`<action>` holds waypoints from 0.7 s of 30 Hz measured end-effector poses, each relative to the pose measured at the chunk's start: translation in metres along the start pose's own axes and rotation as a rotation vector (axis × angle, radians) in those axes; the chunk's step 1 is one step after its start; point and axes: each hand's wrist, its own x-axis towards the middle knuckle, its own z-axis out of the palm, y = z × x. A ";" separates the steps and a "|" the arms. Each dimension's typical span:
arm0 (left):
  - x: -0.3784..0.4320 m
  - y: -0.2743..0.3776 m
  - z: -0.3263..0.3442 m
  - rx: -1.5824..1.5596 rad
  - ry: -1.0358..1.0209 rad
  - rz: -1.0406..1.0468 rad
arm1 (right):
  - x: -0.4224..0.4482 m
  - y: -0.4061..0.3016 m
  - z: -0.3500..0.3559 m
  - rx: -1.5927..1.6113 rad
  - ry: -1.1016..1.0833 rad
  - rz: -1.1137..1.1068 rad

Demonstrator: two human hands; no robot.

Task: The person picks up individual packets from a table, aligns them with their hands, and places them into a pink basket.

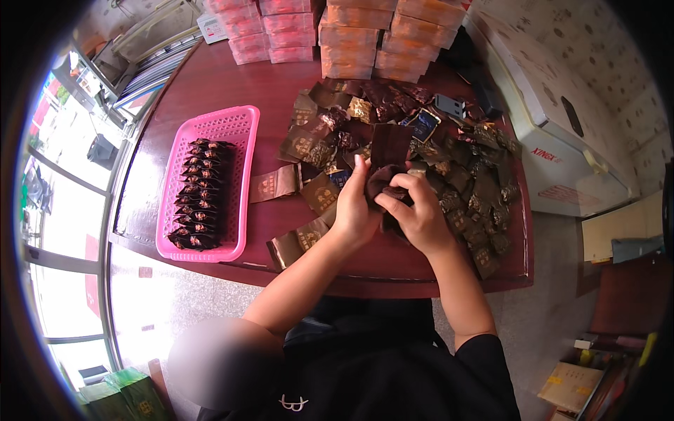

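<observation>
A dark brown cloth, bunched and folded, is held between my two hands above the near part of the dark red table. My left hand supports its left side, thumb up. The fingers of my right hand pinch its right side. A flat dark brown strip stands out beyond my fingertips; whether it belongs to the cloth I cannot tell. Brown and gold foil packets lie around and beneath my hands. A pink plastic basket to the left holds a row of dark wrapped packets.
Stacks of pink packs and orange packs stand at the table's far edge. A grey phone-like object and a blue gold-edged packet lie among the foil packets. A white chest freezer stands right of the table.
</observation>
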 end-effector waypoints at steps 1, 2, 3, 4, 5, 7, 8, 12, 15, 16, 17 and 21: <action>0.001 0.000 -0.001 -0.001 -0.007 -0.013 | -0.001 0.001 -0.003 -0.012 -0.026 0.008; 0.000 0.001 -0.003 0.052 -0.031 -0.030 | -0.002 0.000 -0.003 0.023 -0.008 0.081; 0.001 0.002 -0.002 0.042 -0.028 -0.016 | -0.002 0.001 -0.005 -0.028 -0.001 0.060; 0.002 0.003 -0.001 0.032 -0.024 -0.002 | -0.001 0.003 -0.009 -0.077 0.006 0.038; 0.004 0.004 0.000 0.023 -0.021 0.013 | 0.000 0.007 -0.013 -0.127 0.013 0.017; 0.008 0.007 0.004 -0.139 -0.032 0.063 | -0.004 0.019 -0.023 -0.260 0.094 0.135; 0.006 0.008 0.006 -0.160 -0.018 0.055 | -0.006 0.021 -0.023 -0.186 0.213 0.191; 0.000 0.004 0.010 -0.164 -0.010 -0.061 | 0.004 0.007 -0.018 -0.120 0.250 0.067; 0.001 -0.003 -0.013 0.071 -0.155 0.006 | 0.016 0.000 0.000 -0.118 0.123 0.040; -0.001 -0.006 -0.008 0.238 -0.171 0.087 | 0.017 0.005 0.000 -0.111 0.157 0.044; -0.003 -0.010 -0.001 0.174 -0.108 0.011 | 0.016 0.006 0.001 -0.134 0.226 0.065; -0.003 -0.011 0.006 0.170 0.033 -0.169 | 0.027 0.011 -0.008 -0.173 0.306 0.204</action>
